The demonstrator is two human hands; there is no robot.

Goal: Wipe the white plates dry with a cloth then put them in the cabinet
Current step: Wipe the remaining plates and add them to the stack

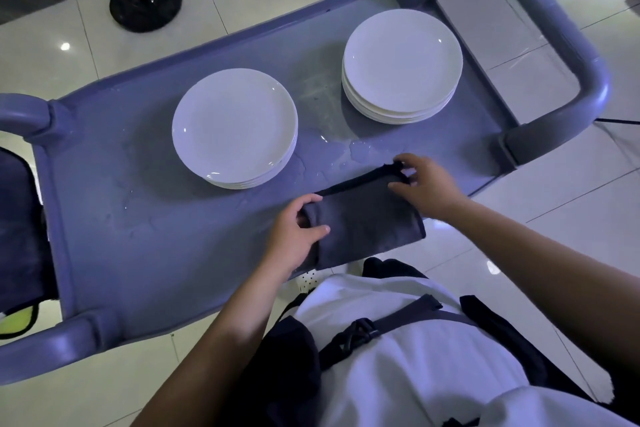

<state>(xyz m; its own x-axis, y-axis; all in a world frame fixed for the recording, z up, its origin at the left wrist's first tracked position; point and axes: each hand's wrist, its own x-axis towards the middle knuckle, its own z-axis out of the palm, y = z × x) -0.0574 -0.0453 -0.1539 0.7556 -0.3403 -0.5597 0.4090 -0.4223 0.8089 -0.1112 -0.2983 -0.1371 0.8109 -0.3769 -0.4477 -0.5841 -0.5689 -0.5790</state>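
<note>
Plates, white and round, sit in two stacks on the top shelf of a grey plastic cart [104, 225], seen from above by the person standing at its near edge. One stack [234, 126] is near the middle of the shelf; the other stack [401, 64] stands apart from it, farther off and to the right, near the cart's looped handle [568, 45]. Patches of water [356, 151] glisten on the shelf between the stacks and the person.

A dark cloth [367, 218] lies folded on the near edge of the shelf, in front of the plates and not touching them. The left hand [298, 232] grips the cloth's left end, thumb and fingers curled round the fold. The right hand [424, 185] pinches the cloth's far right corner between fingertips and thumb.

The person wears a white top with a dark strap and buckle [362, 331] across it. Glossy pale floor tiles [519, 253] surround the cart, and a black round stand base [145, 2] sits on the floor beyond it.
</note>
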